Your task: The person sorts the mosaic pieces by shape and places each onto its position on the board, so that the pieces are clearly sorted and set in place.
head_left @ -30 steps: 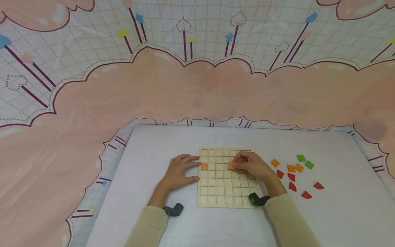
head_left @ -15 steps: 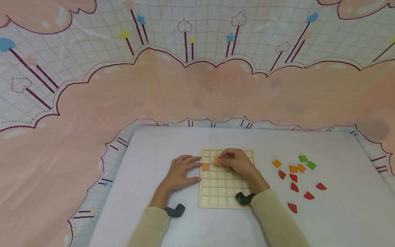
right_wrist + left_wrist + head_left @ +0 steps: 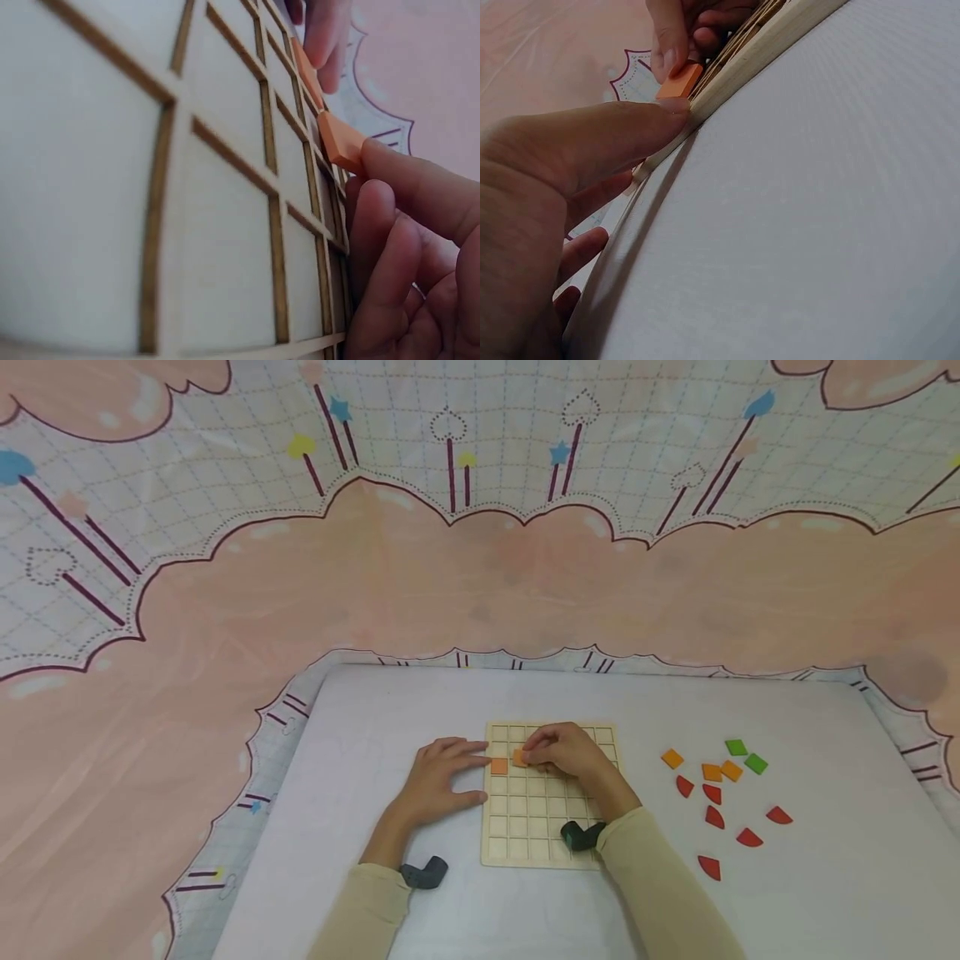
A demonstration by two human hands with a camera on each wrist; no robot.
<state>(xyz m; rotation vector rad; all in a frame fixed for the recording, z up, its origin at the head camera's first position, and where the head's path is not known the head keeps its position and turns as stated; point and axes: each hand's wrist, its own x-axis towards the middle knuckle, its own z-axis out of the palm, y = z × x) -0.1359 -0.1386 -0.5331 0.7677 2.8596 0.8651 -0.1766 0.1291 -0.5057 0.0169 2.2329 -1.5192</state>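
Note:
A wooden grid board (image 3: 517,827) lies flat on the white table. One orange square tile (image 3: 498,766) sits in a cell of its leftmost column. My right hand (image 3: 573,756) pinches a second orange square tile (image 3: 343,142) between thumb and finger, tilted over the board just right of the first tile. At the board's left edge, my left hand (image 3: 442,781) rests with spread, fairly straight fingers. In the left wrist view its thumb (image 3: 622,131) lies by the board's wooden rim (image 3: 750,67). The right hand hides several cells on the upper right.
To the right of the board, loose pieces lie on the table (image 3: 825,893): orange squares (image 3: 672,759), green diamonds (image 3: 737,747) and several red quarter-circles (image 3: 715,817). A patterned cloth (image 3: 480,585) hangs behind the table. Each wrist wears a dark camera (image 3: 425,872).
My right hand has carried the orange tile leftward across the board, close to the tile in the leftmost column. The left hand has stayed at the board's left edge.

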